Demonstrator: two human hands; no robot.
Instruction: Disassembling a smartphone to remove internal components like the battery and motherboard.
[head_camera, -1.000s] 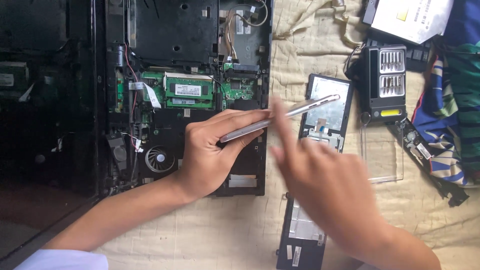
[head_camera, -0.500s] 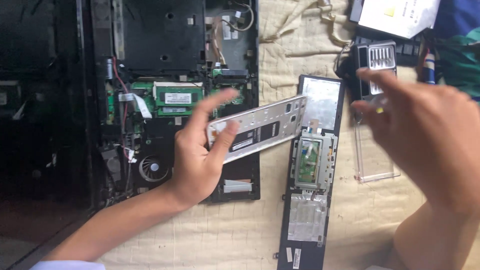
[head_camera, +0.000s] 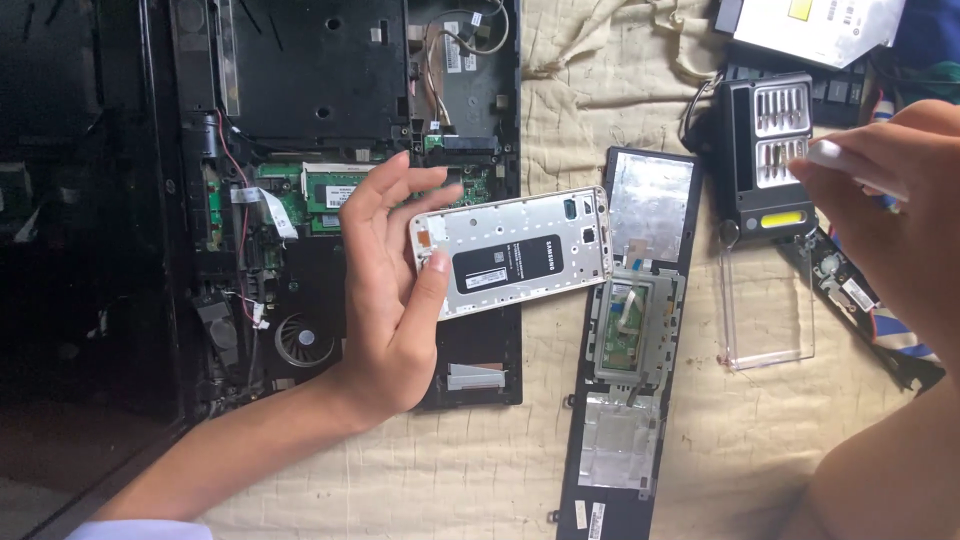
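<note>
The left hand (head_camera: 395, 300) grips a flat silver phone frame with a black patch (head_camera: 512, 252), thumb on its end, other fingers (head_camera: 400, 190) spread behind. It hangs over the open black laptop base (head_camera: 330, 90). Farther off, the right hand (head_camera: 890, 215) pinches a thin white tool (head_camera: 835, 158) beside the black box of screwdriver bits (head_camera: 775, 150).

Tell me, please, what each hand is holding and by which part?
The left hand holds an opened phone frame by its left end, thumb on its face. The right hand grips a white tool; the grip point is hidden.
</note>
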